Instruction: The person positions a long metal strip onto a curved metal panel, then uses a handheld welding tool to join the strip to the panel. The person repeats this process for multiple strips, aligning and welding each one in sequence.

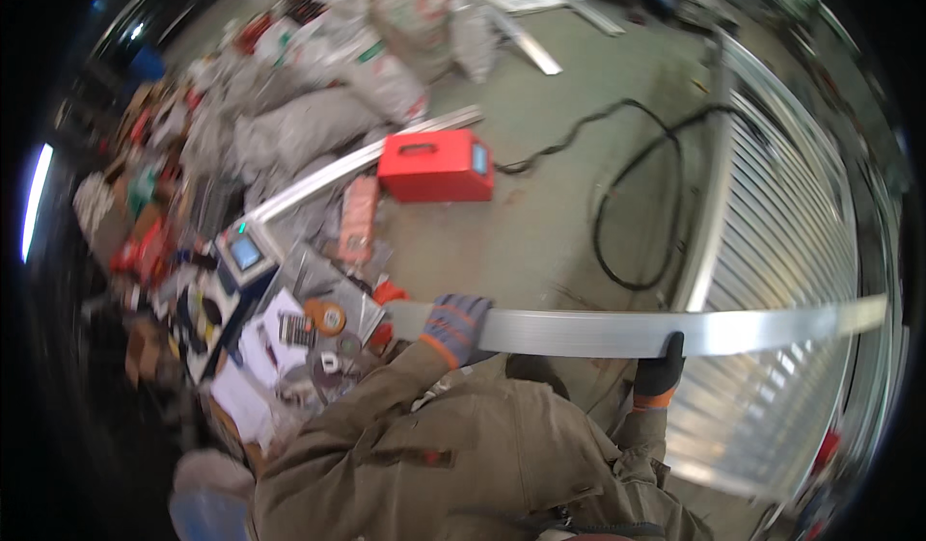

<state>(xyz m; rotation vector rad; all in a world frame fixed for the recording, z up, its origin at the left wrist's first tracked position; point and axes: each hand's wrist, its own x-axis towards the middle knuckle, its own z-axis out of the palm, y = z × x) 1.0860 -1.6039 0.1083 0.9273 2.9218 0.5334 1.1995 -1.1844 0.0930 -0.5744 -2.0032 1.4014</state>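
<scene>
Silver metal makes up the long, flat bar (569, 334), which is held up across the front of the person. The left hand (456, 329), in a grey glove with orange marks, is wrapped around it near its left end. The right hand (660, 372), in a black glove with an orange cuff, grips its near edge much further along. I think the hands are spread because a long bar would tip if held in one spot. Its right end reaches across the left edge of the stack (776, 261) of silver strips; I cannot tell if they touch.

Green paint covers the floor (540, 252), and it looks worn. The stack lies along the floor's right edge, maybe to keep the middle free for walking. A black cord (597, 228) loops beside it. It seems to run to the red box (436, 167), which has a handle on top, likely for carrying.

Lumpy sacks (299, 126) fill the floor's far left corner. Nearer, a calculator (295, 330), a roll of tape (328, 318) and paper (253, 396) lie in a mess, perhaps so they are easy to reach. What carries them is too hidden to tell.
</scene>
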